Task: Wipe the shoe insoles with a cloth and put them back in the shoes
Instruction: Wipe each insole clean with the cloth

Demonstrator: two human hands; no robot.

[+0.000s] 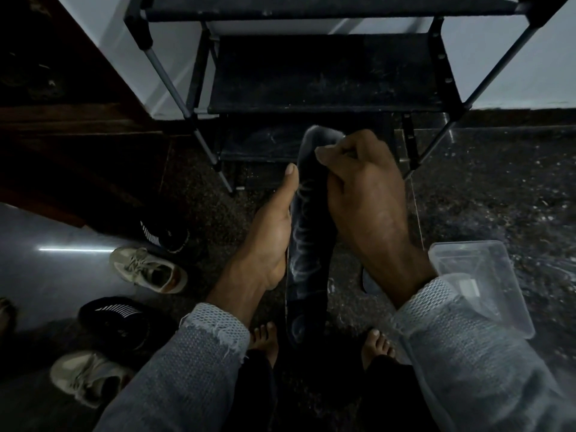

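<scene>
A long dark insole [307,244] with pale smudges stands on end between my bare feet. My left hand [274,232] holds its left edge, thumb straight up along the side and fingers hidden behind it. My right hand [364,194] is curled at the insole's upper end, gripping what looks like a grey cloth [321,135] folded over the tip. A second dark insole piece [369,283] shows below my right wrist on the floor. Two beige sneakers [149,271] [87,377] and two black striped shoes [165,235] [115,318] lie at the left.
A black shoe rack [311,73] with metal poles stands straight ahead against the pale wall. A clear plastic container [486,285] sits on the speckled dark floor at my right. Dark wooden furniture [62,120] fills the far left.
</scene>
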